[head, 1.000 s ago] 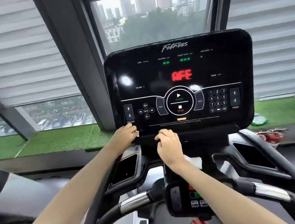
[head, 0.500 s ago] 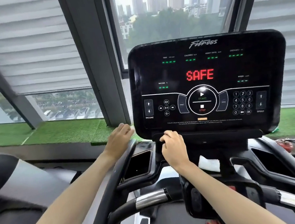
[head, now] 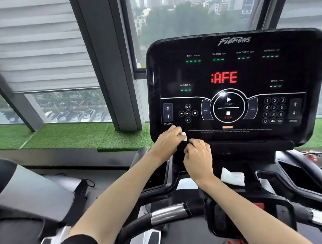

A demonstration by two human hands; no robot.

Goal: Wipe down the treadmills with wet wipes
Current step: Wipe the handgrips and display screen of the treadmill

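- A neighbouring treadmill point(head: 32, 191), grey and black, is seen at the far left, beyond the near machine's rail.
- A strip of artificial grass point(head: 70, 136) is laid along the sill behind it. A dark window pillar point(head: 111, 68) is set between the blinds and the clear pane.
- The left hand point(head: 167, 141) is held at the lower left corner of the console, just under the INCLINE label. Its fingers are curled round a white wet wipe point(head: 184, 136), which is pressed against the glossy black face. Only a small corner of the wipe is shown past the fingertips.
- The right hand point(head: 198, 157) is placed just below and beside the left hand. Its fingers are bent over the left end of the black ledge point(head: 250, 145) under the console. Whether anything is gripped cannot be told, as the fingertips are hidden.
- The console point(head: 236, 67) is lit: "AFE" is shown in red, with green dashes above and to either side.
- A second white wipe point(head: 232, 177) is seen lying crumpled on the housing below the ledge. It is just right of the right wrist and is touched by neither hand.
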